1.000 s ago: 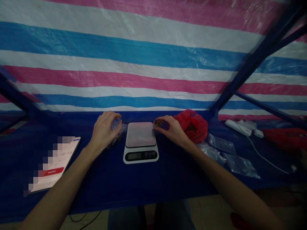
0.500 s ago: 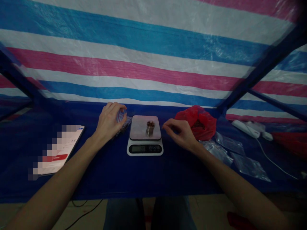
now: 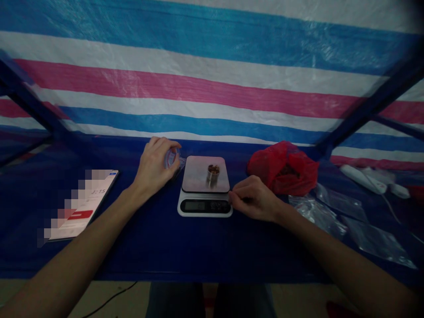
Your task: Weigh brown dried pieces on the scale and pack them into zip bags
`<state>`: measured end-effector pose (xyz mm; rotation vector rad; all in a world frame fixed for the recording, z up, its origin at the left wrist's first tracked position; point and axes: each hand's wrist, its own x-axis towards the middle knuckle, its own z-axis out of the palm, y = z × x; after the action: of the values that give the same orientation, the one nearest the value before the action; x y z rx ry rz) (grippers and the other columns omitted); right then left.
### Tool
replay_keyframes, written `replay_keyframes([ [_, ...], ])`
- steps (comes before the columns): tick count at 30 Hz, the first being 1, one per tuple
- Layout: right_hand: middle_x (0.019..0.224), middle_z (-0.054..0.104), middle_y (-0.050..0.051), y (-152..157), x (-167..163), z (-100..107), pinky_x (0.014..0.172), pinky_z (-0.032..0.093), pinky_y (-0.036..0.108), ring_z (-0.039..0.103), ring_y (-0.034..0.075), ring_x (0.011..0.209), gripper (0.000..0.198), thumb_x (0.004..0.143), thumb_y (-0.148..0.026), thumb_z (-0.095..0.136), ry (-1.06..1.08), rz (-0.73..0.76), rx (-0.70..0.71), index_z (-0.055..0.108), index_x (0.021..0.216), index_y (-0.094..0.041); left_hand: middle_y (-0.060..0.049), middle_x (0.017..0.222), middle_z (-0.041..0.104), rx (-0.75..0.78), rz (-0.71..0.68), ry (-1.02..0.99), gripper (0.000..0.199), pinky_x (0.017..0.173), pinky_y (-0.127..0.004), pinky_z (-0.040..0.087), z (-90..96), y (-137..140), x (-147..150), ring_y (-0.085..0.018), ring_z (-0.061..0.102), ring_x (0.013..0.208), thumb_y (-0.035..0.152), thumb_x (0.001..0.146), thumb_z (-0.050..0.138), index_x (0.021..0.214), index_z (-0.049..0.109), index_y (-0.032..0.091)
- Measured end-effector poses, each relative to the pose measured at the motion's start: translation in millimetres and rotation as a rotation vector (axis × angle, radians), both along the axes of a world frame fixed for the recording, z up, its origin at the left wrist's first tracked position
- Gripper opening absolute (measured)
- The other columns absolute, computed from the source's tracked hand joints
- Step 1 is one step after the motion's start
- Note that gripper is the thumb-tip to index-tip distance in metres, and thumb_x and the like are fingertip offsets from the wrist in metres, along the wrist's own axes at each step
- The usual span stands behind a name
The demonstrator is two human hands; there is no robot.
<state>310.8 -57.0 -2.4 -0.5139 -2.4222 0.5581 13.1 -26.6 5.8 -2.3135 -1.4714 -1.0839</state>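
Shifted since the earlier frame is the right hand (image 3: 255, 196), now placed at the right end of the control panel (image 3: 205, 206), no longer beside the weighing plate (image 3: 195, 176). From left to right: a clear plastic bag (image 3: 171, 158) is gripped by curled thumb and fingers of the left hand (image 3: 155, 162). On the plate, right of centre, a small cup (image 3: 213, 174) of brown contents is stood upright, axis vertical; it is positioned beyond and leftward of the right fingertips, that hand appearing nearer. The right fingers are drawn together, nothing seen held; panel contact cannot be confirmed. Farther right, a red bag (image 3: 270, 170) is noted.
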Motion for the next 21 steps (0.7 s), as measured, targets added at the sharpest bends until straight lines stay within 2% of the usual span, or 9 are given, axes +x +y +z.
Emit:
replay_keyframes([
  [8, 0.047, 0.041, -0.005, -1.2, -2.0, -6.2, 0.044, 0.020, 0.022, 0.032, 0.003, 0.040, 0.043, 0.092, -0.012, 0.052, 0.017, 0.002, -0.037, 0.049, 0.049, -0.015, -0.004, 0.094, 0.066, -0.012, -0.004, -0.012, 0.019, 0.090, -0.040, 0.047, -1.5, -1.1, 2.4, -0.025, 0.057, 0.101, 0.019, 0.088, 0.056, 0.106, 0.064, 0.021],
  [13, 0.045, 0.038, -0.005, -0.5, 0.6, -5.9, 0.044, 0.021, 0.024, 0.031, 0.005, 0.039, 0.046, 0.096, -0.017, 0.050, 0.107, -0.150, 0.056, 0.058, 0.051, -0.015, -0.003, 0.095, 0.066, -0.013, -0.014, -0.004, 0.021, 0.091, -0.040, 0.047, -2.2, -0.6, 1.6, -0.024, 0.057, 0.101, 0.019, 0.087, 0.057, 0.107, 0.063, 0.021],
  [15, 0.048, 0.044, -0.004, 0.5, 1.6, -3.4, 0.045, 0.026, 0.024, 0.035, 0.006, 0.041, 0.039, 0.099, -0.020, 0.050, 0.145, -0.254, 0.046, 0.070, 0.066, -0.014, -0.004, 0.095, 0.066, -0.011, -0.024, 0.003, 0.021, 0.091, -0.040, 0.047, -2.5, -0.3, 1.5, -0.024, 0.057, 0.100, 0.019, 0.087, 0.057, 0.107, 0.063, 0.020],
  [17, 0.060, 0.057, -0.003, 2.8, 0.4, -2.7, 0.051, 0.036, 0.023, 0.046, 0.009, 0.049, 0.024, 0.099, -0.025, 0.055, 0.155, -0.370, -0.009, 0.077, 0.097, -0.015, -0.004, 0.095, 0.066, -0.011, -0.032, 0.010, 0.021, 0.090, -0.040, 0.047, -2.9, 0.1, 1.6, -0.024, 0.057, 0.101, 0.019, 0.088, 0.056, 0.107, 0.063, 0.020],
  [18, 0.071, 0.065, -0.001, 4.6, -1.5, -3.6, 0.057, 0.043, 0.024, 0.054, 0.011, 0.057, 0.025, 0.097, -0.027, 0.061, 0.153, -0.414, -0.036, 0.074, 0.115, -0.018, -0.004, 0.096, 0.066, -0.011, -0.036, 0.014, 0.021, 0.090, -0.040, 0.047, -2.9, 0.2, 1.8, -0.025, 0.057, 0.101, 0.020, 0.088, 0.056, 0.108, 0.063, 0.020],
  [20, 0.102, 0.072, 0.005, 9.3, -7.8, -8.0, 0.077, 0.053, 0.032, 0.064, 0.018, 0.084, 0.059, 0.090, -0.031, 0.072, 0.155, -0.460, -0.070, 0.054, 0.146, -0.023, -0.005, 0.096, 0.066, -0.015, -0.043, 0.021, 0.021, 0.090, -0.041, 0.047, -2.6, 0.1, 2.9, -0.025, 0.057, 0.102, 0.021, 0.089, 0.056, 0.108, 0.063, 0.020],
  [21, 0.117, 0.070, 0.008, 11.8, -12.0, -10.9, 0.087, 0.054, 0.037, 0.065, 0.022, 0.099, 0.076, 0.087, -0.031, 0.076, 0.161, -0.455, -0.083, 0.042, 0.155, -0.026, -0.005, 0.097, 0.066, -0.019, -0.047, 0.025, 0.021, 0.090, -0.041, 0.047, -2.2, -0.2, 3.7, -0.026, 0.057, 0.103, 0.021, 0.089, 0.056, 0.108, 0.063, 0.020],
])
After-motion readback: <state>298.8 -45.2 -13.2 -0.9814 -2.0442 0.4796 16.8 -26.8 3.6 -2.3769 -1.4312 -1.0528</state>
